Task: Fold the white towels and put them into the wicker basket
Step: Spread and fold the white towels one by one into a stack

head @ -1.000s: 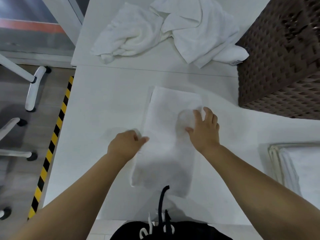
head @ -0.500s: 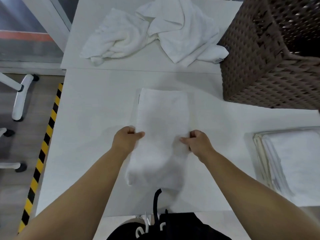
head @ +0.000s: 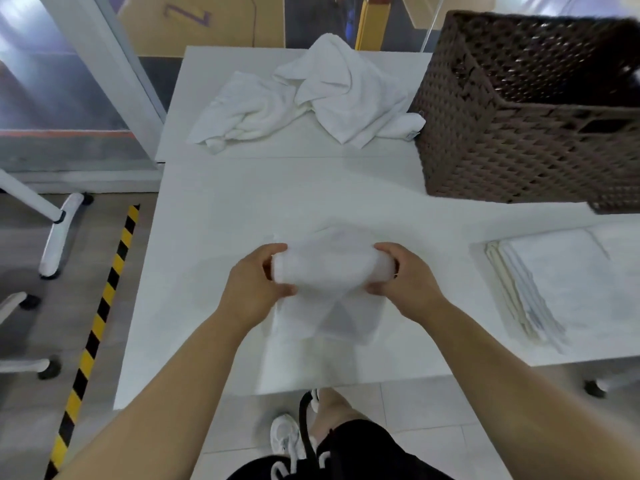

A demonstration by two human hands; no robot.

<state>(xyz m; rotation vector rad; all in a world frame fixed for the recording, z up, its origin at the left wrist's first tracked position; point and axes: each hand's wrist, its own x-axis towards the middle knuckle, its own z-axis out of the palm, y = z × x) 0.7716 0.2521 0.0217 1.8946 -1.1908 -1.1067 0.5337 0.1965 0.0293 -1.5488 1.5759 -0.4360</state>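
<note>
Towel (head: 329, 271) half-folded, upper fold lifted between both hands above tabletop (head: 214, 237), lower part lying flat near front edge. Left hand (head: 254, 289) grip curled round towel's left edge; right hand (head: 403, 280) grip curled round right edge. Wicker basket (head: 502, 140) far right; crumpled towels (head: 311, 98) beyond; folded stack (head: 554, 278) at right.

Wicker basket (head: 519, 109) cropped at right.

Both hands — left hand (head: 254, 289), right hand (head: 405, 280) — grip blurred, seemingly half-folded towel (head: 330, 271).
</note>
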